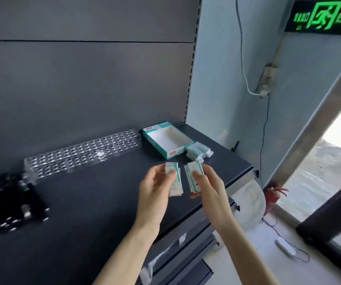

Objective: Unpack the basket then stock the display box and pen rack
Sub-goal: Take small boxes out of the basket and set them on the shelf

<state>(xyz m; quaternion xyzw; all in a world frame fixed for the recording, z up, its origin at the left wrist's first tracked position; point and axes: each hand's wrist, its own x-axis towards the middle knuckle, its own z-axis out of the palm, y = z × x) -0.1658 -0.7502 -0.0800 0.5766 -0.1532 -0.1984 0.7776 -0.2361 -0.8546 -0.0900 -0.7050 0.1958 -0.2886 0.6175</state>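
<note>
Holds up both hands over the dark shelf [103, 212], close together and above its right half. Grips in the left hand [155, 188] a small stack of white-and-teal packets [173, 179], thumb pressed on top, fingers curled underneath. Pinches in the right hand [208, 188] a second stack [194, 177] the same way. Both stacks lengthwise away from the body, near parallel, narrow gap between, far ends toward the display box [167, 139].

Display box at the shelf's back right corner, open side up, white inside showing, long axis slanting from back left to front right. Loose pile of packets [198, 152] just beside its near right corner, close to the shelf's right edge.

Right edge of the shelf just past the right hand, floor beyond. Broad stretch of shelf top showing leftward, out to the clear pen rack [83, 155] along the back panel and a black rack [11, 202] at far left.
</note>
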